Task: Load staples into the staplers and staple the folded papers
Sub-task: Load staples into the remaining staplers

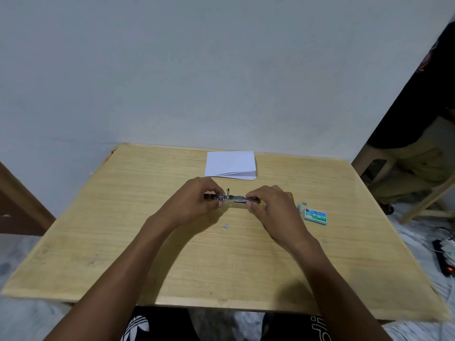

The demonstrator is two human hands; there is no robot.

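A small metal stapler (234, 198) is held level above the middle of the wooden table (123, 217), between both hands. My left hand (197, 198) pinches its left end with curled fingers. My right hand (268, 205) grips its right end, covering that part. Folded white papers (230, 164) lie in a stack at the table's far edge, just beyond the hands. A green staple box (316, 217) lies to the right of my right hand. A small strip of staples (225, 226) lies on the table below the stapler, and another bit (304, 203) rests near the box.
A pale wall rises right behind the table. At the right, a seated person (423, 143) and a wooden chair leg stand close to the table's edge. A power strip with a red light (445, 259) lies on the floor at the right.
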